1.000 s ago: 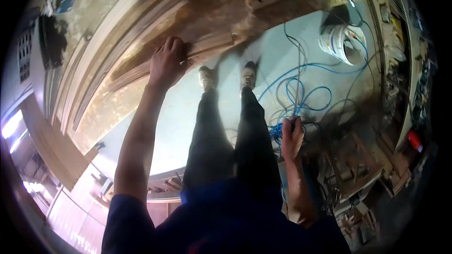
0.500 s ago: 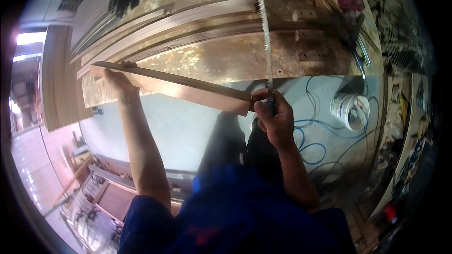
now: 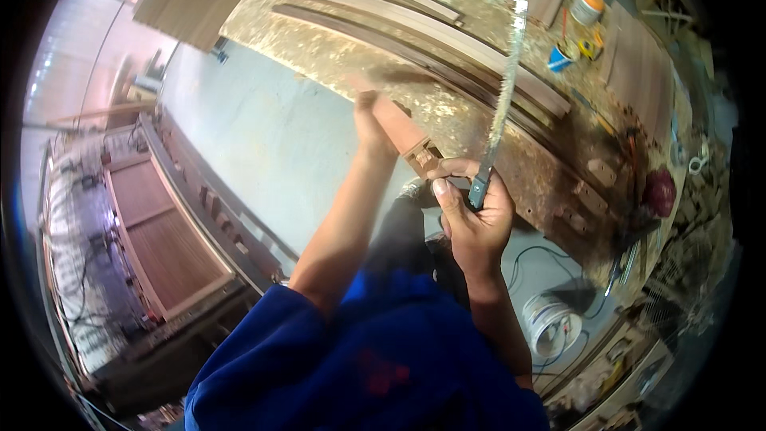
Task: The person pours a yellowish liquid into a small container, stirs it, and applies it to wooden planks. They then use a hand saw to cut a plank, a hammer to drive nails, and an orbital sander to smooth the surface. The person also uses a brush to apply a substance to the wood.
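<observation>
My left hand (image 3: 371, 124) is closed around a wooden board (image 3: 392, 124), which points away from me over the near edge of the workbench. The board's near end is turned toward me and shows a stepped, notched cut. In my right hand (image 3: 480, 227) is a hand saw (image 3: 509, 84), gripped low near its dark handle, with the toothed blade standing up and away. The fingertips of that hand reach the board's notched end. Part of the board's far end is blurred.
Long wooden strips (image 3: 399, 16) lie across the workbench (image 3: 311, 52). Farther right stand a blue cup (image 3: 561, 57) and an orange-lidded tub (image 3: 587, 5). A white bucket (image 3: 550, 327) is on the floor among cables, and a framed wooden panel (image 3: 171, 231) lies at left.
The view has turned, so bench and floor appear shifted. The board now points away from me with its notched end facing me, and my left hand is closer to my right. Both holds continue.
</observation>
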Available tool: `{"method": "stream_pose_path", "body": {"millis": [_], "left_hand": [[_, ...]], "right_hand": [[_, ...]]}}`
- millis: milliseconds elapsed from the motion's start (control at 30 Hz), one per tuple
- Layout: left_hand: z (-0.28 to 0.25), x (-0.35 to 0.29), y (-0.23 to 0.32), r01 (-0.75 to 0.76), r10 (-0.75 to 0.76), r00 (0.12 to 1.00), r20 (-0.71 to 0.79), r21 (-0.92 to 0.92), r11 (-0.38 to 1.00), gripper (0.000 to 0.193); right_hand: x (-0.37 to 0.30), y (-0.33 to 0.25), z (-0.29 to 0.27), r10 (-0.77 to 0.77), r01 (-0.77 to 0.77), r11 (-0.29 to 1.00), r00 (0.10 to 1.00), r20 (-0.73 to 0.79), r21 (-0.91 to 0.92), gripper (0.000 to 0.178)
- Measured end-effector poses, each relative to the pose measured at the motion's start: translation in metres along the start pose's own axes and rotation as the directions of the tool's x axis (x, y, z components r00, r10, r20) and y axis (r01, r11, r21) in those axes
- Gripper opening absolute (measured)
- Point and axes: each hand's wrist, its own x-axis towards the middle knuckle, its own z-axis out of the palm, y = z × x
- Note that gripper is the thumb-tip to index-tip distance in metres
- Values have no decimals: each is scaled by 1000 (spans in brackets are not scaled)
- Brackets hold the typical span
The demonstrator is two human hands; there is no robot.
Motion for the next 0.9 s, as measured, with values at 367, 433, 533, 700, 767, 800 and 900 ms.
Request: {"method": "stream_pose_path", "body": {"millis": [367, 433, 533, 700, 767, 800, 900], "left_hand": [[35, -35, 22, 170, -186, 965, -186, -99, 980, 30], [29, -30, 23, 182, -201, 963, -180, -117, 976, 29], [11, -21, 21, 161, -172, 977, -125, -97, 982, 29], [-23, -9, 20, 178, -176, 984, 30, -72, 981, 28], [-27, -9, 19, 192, -181, 977, 115, -94, 977, 28], [-33, -6, 18, 207, -185, 970, 159, -134, 969, 28], [-43, 6, 6, 259, -195, 952, 238, -283, 923, 31]], "right_hand": [[11, 7, 24, 1, -24, 988, 989, 149, 154, 25], [11, 4, 22, 39, -64, 990, 981, 189, 129, 26], [12, 4, 25, 39, -65, 990, 979, 198, 123, 26], [11, 5, 27, 41, -72, 984, 981, 189, 165, 25], [10, 4, 27, 44, -78, 981, 982, 184, 178, 25], [11, 4, 26, 47, -82, 979, 982, 182, 188, 25], [16, 15, 18, -71, 47, 989, 984, 165, 142, 28]]}}
